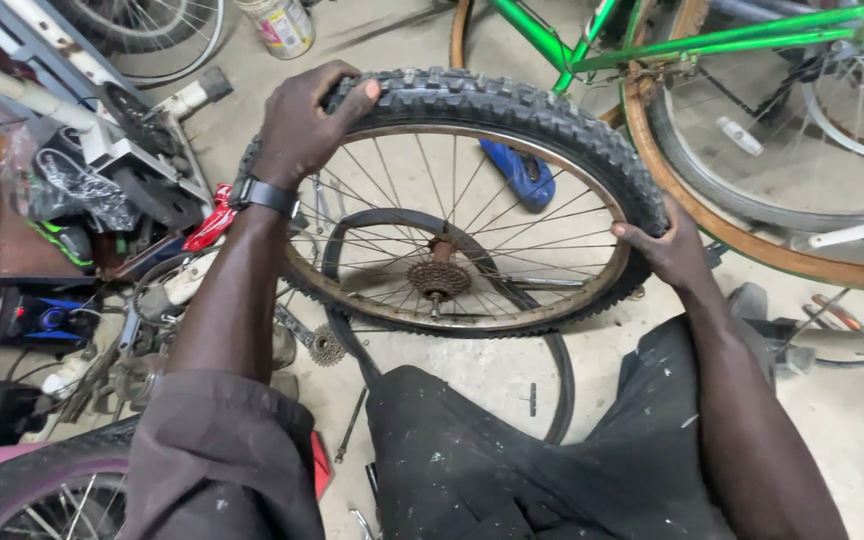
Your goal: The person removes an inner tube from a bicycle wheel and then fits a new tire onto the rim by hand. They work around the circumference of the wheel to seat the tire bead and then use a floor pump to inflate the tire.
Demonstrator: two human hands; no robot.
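Two hands are showing: left hand (302,125) and right hand (667,250), both gripping one knobby-tyred wheel (512,110). One sprocket cluster (439,278) is sitting between the fingers. One loose cog (327,347) is lying below the left fingers. One green bicycle frame (652,45) is standing beyond the right fingers (only partly in view). One can (280,25) is standing above the left fingers.

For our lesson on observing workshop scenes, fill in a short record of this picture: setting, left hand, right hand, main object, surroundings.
Setting: cluttered bike workshop floor
Left hand: grips the knobby tyre at its top left
Right hand: grips the tyre's right side
Main object: spoked wheel with a rusty sprocket cluster, held over the lap
Surroundings: green bicycle frame, blue shoe, loose black inner tube
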